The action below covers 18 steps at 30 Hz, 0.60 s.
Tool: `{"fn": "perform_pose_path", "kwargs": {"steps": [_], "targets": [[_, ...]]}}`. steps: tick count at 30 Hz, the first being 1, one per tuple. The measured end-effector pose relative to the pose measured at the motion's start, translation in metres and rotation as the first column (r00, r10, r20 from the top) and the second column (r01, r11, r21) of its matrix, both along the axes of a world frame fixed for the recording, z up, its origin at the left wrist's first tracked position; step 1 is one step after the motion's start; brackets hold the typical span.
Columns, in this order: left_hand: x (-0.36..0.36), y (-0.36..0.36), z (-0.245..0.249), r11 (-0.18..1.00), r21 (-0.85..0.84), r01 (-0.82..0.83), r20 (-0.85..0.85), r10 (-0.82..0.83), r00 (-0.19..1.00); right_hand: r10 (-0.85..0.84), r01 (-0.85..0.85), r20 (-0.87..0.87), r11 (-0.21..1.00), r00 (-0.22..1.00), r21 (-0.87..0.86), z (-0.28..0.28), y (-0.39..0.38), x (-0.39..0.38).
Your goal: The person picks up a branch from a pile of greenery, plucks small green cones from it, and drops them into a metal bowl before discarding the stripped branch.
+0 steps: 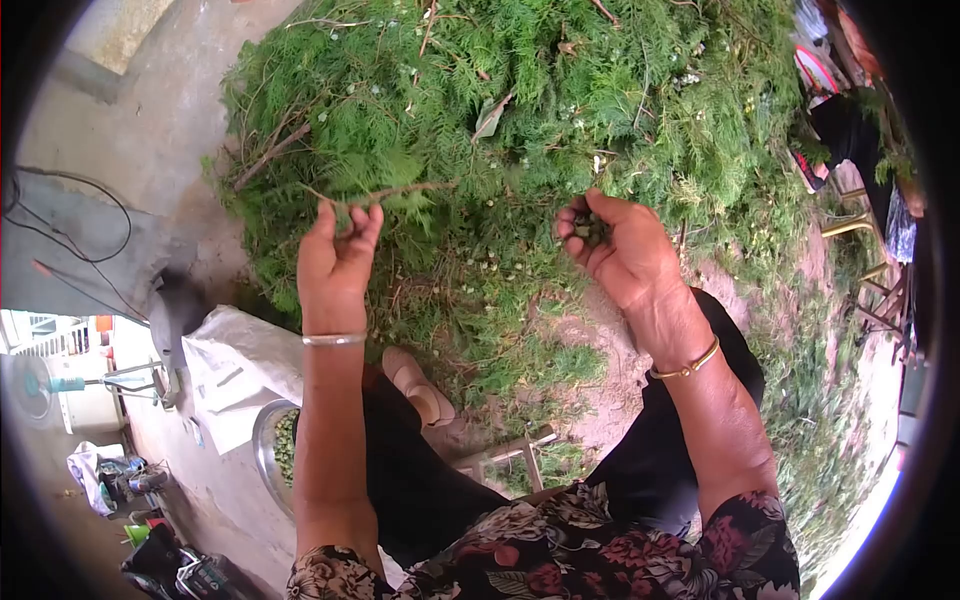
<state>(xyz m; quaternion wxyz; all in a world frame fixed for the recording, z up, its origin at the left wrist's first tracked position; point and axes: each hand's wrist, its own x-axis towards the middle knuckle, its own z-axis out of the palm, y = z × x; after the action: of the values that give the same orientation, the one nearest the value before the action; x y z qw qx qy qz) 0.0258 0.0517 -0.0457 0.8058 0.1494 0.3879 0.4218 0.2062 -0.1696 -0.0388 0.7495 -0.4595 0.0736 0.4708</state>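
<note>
My left hand is raised over the green pile, its thumb and fingers pinching a thin brown twig with a blurred green spray below it. To the right, my right hand is turned partly palm up, fingers curled round several small dark green cones. Beneath and beyond both hands spreads a big heap of feathery evergreen branches, dotted with small pale green cones. A metal basin with small green pieces in it stands left of my left forearm, which partly hides it.
A white sack lies beside the basin. Black cables cross the floor at left, near a fan. My shoe and a wooden frame are below the heap. Someone in dark clothing is at the right edge.
</note>
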Motion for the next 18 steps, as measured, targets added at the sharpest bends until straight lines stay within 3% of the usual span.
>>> {"fn": "perform_pose_path", "kwargs": {"steps": [2, 3, 4, 5, 6, 7, 8, 9, 10, 11, 13, 15, 16, 17, 18], "targets": [[0.029, -0.020, 0.036, 0.996, 0.058, -0.068, 0.114, 0.061, 0.992, -0.039, 0.039, -0.019, 0.999, 0.999, -0.018, 0.000, -0.003, 0.000], [0.048, -0.035, 0.043, 0.994, 0.072, 0.081, 0.320, -0.100, 0.942, -0.033, 0.033, -0.009, 0.999, 0.999, -0.023, -0.001, -0.004, 0.002], [0.077, -0.068, 0.042, 0.703, 0.620, 0.349, -0.294, -0.203, 0.934, -0.026, 0.026, 0.002, 0.999, 1.000, -0.028, -0.002, -0.004, 0.005], [0.089, -0.128, 0.065, 0.343, 0.739, 0.580, -0.492, -0.314, 0.812, -0.016, 0.016, 0.003, 1.000, 1.000, -0.026, -0.003, -0.004, 0.008], [0.108, -0.170, 0.073, -0.119, 0.815, 0.568, -0.575, -0.295, 0.763, -0.010, 0.010, -0.002, 1.000, 1.000, -0.023, -0.006, -0.006, 0.013], [0.124, -0.221, 0.088, 0.047, 0.764, 0.644, -0.419, -0.723, 0.549, -0.006, 0.005, -0.008, 1.000, 1.000, -0.022, -0.008, -0.006, 0.015], [0.136, -0.264, 0.097, 0.144, 0.645, 0.750, -0.082, -0.963, 0.256, -0.031, 0.032, 0.017, 0.999, 0.999, -0.038, -0.002, -0.009, 0.013], [0.143, -0.289, 0.092, -0.104, 0.739, 0.666, -0.314, -0.927, 0.204, -0.027, 0.027, 0.015, 0.999, 1.000, -0.046, -0.001, -0.012, 0.016], [0.140, -0.298, 0.094, -0.172, 0.779, 0.602, -0.463, -0.806, 0.368, -0.037, 0.037, 0.009, 0.999, 0.999, -0.024, -0.002, -0.014, 0.019], [0.137, -0.295, 0.083, -0.167, 0.776, 0.608, -0.459, -0.812, 0.362, -0.051, 0.051, 0.001, 0.999, 0.999, -0.003, -0.002, -0.017, 0.021], [0.114, -0.238, 0.076, 0.347, 0.707, 0.616, -0.091, -0.819, 0.566, -0.043, 0.043, 0.011, 0.999, 0.999, -0.020, -0.007, -0.027, 0.024], [0.092, -0.170, 0.038, 0.528, 0.573, 0.627, -0.041, -0.746, 0.665, 0.017, 0.009, -0.056, 0.902, 0.998, 0.432, -0.022, -0.041, 0.028], [0.082, -0.143, 0.011, 0.677, 0.473, 0.564, -0.100, -0.595, 0.798, -0.034, 0.034, -0.002, 0.998, 0.999, 0.058, 0.006, -0.027, 0.018], [0.072, -0.113, -0.036, 0.759, 0.409, 0.506, -0.304, -0.409, 0.860, -0.034, 0.034, -0.009, 0.998, 0.999, 0.050, 0.013, -0.027, 0.017], [0.058, -0.086, -0.073, 0.790, 0.349, 0.504, -0.456, -0.327, 0.828, -0.010, 0.011, -0.026, 0.999, 1.000, 0.039, 0.016, -0.029, 0.014]]}}
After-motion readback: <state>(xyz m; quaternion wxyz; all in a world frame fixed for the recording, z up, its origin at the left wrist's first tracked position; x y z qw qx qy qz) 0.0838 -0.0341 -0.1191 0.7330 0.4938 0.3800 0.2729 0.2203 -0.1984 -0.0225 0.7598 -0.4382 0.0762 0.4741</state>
